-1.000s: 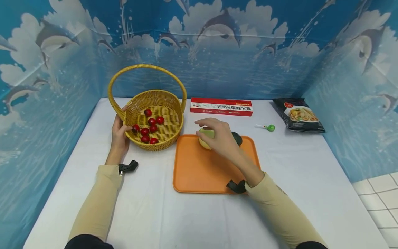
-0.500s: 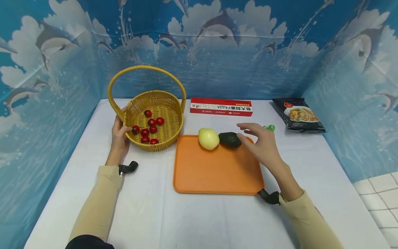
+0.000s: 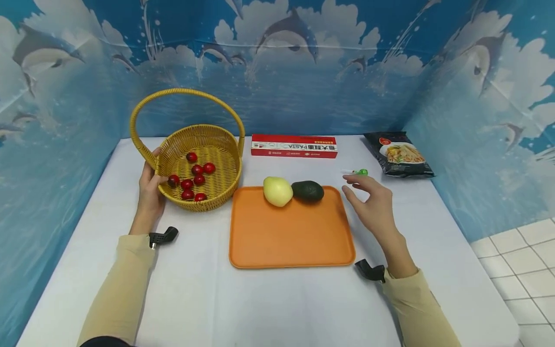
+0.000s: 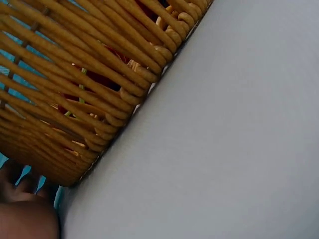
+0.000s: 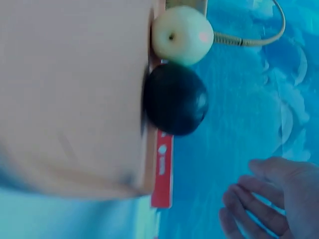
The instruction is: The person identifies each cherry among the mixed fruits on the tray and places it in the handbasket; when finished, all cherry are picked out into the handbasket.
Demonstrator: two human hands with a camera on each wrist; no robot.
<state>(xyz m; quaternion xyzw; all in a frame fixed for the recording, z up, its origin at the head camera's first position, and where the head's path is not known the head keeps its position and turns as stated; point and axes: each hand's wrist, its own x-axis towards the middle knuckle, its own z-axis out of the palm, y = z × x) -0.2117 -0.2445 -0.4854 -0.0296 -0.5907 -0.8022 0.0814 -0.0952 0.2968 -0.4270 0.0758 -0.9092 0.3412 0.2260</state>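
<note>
My left hand [image 3: 151, 195] holds a yellow woven basket [image 3: 200, 206] by its left side, the thumb at the rim and the other fingers mostly hidden behind. Several dark red cherries [image 3: 197, 169] lie inside. In the left wrist view, part of the hand [image 4: 27, 214] shows beside the basket's weave [image 4: 60, 64]. My right hand [image 3: 375, 205] hovers just right of the orange tray [image 3: 290, 236], fingers loosely bent and nothing held. A green lollipop [image 3: 363, 172] lies just beyond its fingertips. On the tray's far edge sit a pale yellow pear-like fruit [image 3: 277, 192] and a dark green avocado [image 3: 308, 191], side by side.
A red and white pasta box [image 3: 294, 146] lies at the back of the white table [image 3: 277, 308]. To the right of it is a black food packet [image 3: 399, 154]. Dolphin-print cloth [image 3: 277, 96] walls in the back and sides.
My right hand has moved right, away from over the yellow fruit, past the avocado to beside the tray. The left hand stays on the basket. The head view has shifted slightly.
</note>
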